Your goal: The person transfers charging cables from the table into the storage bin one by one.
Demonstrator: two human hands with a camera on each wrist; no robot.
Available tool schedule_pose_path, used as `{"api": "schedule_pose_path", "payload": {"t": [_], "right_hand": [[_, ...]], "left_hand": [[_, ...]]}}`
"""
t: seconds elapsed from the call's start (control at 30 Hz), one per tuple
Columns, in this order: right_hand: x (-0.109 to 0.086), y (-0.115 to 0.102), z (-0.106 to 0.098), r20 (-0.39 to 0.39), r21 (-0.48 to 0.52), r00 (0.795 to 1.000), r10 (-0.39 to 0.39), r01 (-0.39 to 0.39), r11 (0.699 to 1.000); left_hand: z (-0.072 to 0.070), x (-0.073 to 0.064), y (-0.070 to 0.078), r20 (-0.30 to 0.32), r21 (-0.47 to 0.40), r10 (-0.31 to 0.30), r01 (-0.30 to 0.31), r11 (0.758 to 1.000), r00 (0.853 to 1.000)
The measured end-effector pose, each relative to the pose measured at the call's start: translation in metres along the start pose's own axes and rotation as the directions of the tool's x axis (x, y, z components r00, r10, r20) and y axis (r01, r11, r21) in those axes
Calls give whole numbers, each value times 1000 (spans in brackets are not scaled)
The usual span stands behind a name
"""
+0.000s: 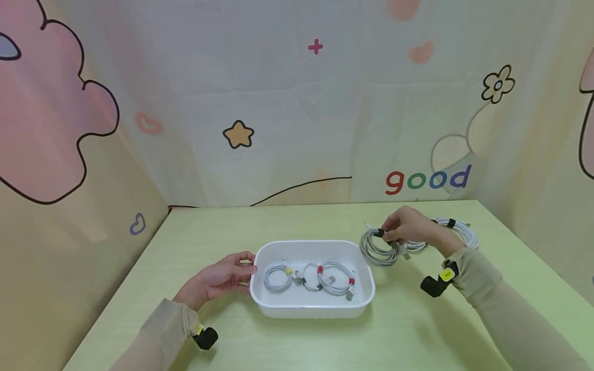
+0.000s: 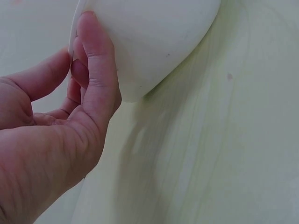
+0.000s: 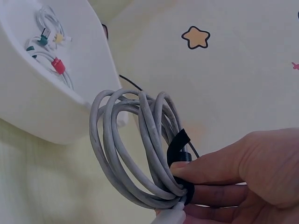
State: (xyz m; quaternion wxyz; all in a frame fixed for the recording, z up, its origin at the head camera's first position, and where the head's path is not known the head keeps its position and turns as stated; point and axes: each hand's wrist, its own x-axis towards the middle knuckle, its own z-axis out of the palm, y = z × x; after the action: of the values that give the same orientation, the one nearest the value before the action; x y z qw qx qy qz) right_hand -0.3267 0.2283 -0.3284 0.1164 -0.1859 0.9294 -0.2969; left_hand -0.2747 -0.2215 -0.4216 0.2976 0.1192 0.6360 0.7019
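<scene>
A white plastic bin stands on the table, with small coiled charging cables in it: one with a yellow tie and others with red ties and a dark green one. My left hand holds the bin at its left end, thumb and fingers at the rim. Just beyond the bin's right end, my right hand pinches a coiled grey cable at its black strap. The coil hangs in loose loops, a pale connector at its lower end.
Behind my right hand lie more white coiled cables with black straps, one at the far right and another partly hidden by the hand. A printed curtain closes off the table at the back and sides.
</scene>
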Motion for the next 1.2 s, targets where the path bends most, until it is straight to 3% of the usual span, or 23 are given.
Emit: {"api": "schedule_pose_path", "payload": {"t": [1.2], "right_hand": [[33, -61, 29, 78, 4, 993, -92, 92, 996]], "left_hand": [[2, -1, 3, 47, -50, 5, -3, 999, 999]]}}
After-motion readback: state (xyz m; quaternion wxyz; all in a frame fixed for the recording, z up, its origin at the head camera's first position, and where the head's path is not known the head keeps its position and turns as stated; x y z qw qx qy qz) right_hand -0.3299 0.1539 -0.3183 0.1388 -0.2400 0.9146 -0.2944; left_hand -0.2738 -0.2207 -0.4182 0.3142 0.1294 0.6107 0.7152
